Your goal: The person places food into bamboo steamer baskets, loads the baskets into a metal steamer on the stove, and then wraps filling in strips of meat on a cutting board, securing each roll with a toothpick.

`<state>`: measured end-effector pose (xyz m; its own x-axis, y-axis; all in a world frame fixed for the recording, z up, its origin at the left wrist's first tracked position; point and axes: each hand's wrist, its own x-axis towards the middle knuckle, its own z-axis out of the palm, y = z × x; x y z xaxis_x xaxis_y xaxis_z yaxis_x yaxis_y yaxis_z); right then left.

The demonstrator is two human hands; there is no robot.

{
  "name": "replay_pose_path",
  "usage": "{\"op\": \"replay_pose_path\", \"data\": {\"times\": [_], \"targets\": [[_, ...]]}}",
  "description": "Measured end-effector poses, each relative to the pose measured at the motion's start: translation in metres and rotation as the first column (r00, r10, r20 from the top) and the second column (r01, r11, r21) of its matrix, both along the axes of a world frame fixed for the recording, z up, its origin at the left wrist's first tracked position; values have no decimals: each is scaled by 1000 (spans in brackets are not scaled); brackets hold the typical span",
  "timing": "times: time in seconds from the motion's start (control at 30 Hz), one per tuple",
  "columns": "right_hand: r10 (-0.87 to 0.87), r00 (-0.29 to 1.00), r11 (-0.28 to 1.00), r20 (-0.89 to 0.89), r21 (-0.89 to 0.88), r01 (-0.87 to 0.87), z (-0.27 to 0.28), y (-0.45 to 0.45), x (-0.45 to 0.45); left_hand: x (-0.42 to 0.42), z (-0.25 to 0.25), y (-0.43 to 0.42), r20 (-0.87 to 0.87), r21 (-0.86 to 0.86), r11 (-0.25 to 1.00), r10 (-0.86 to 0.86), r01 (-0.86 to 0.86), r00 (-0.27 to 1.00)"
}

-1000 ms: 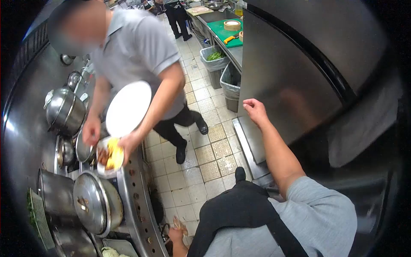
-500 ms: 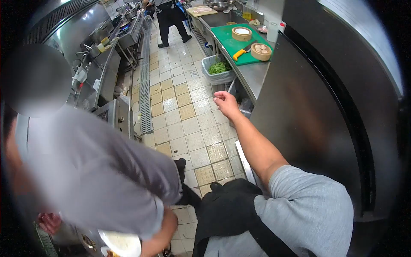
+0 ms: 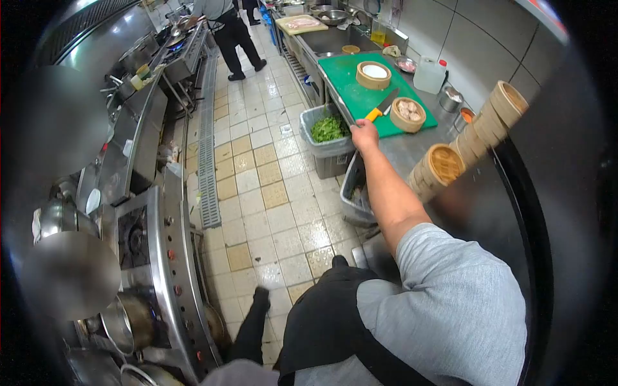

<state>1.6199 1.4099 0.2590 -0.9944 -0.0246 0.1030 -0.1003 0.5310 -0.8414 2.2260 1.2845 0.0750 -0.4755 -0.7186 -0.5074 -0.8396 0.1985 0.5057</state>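
My right hand [image 3: 365, 136] is stretched forward at the front edge of the steel counter, by the near corner of a green cutting board [image 3: 344, 76]. Its fingers look curled, and anything inside them is hidden. Just beyond it lies a knife [image 3: 378, 113] with a yellow handle, which the hand seems to be beside rather than around. On the board stand a bamboo steamer [image 3: 407, 116] holding several dumplings and another steamer [image 3: 373, 75] with a white round inside. My left hand is out of view.
Stacked bamboo steamers [image 3: 445, 164] stand on the counter at right. Below its edge are a bin of greens [image 3: 328, 128] and a grey tub [image 3: 355, 199]. A stove [image 3: 138, 238] with pots lines the left. Another person [image 3: 225, 32] stands ahead; a co-worker is close at left.
I have moved forward along the counter, and my right hand has come to its edge near the knife. The co-worker at left has dropped back, uncovering the stove; the steamer stacks have come into view.
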Motion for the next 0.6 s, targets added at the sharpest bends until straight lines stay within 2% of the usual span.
{"op": "replay_pose_path", "data": {"times": [0.03,0.13,0.23,0.27,0.4,0.5,0.57,0.6], "targets": [[-7,1000,1000,-11,-5,7,4,-4,-18,2,-8,-1,33,3,1000,-2,1,999],[-121,986,969,115,231,92,4,-8,-52,11,-17,-2,138,36,999,11,-16,990],[-235,950,929,207,336,156,16,-12,-68,10,-21,-9,232,70,998,-9,-8,973],[-234,935,923,268,364,126,19,-14,-76,12,-25,-14,266,80,997,-20,-2,964],[-340,891,892,300,403,204,11,-19,-98,12,-38,-52,378,140,989,-88,38,922],[-444,868,836,223,450,313,-10,-16,-116,2,-40,-106,426,165,981,-167,104,889],[-422,889,907,178,86,413,-17,-8,-128,-13,-37,-154,440,158,976,-205,149,874],[-446,878,895,174,77,439,-15,-9,-132,-23,-34,-183,441,146,973,-224,177,869]]}}
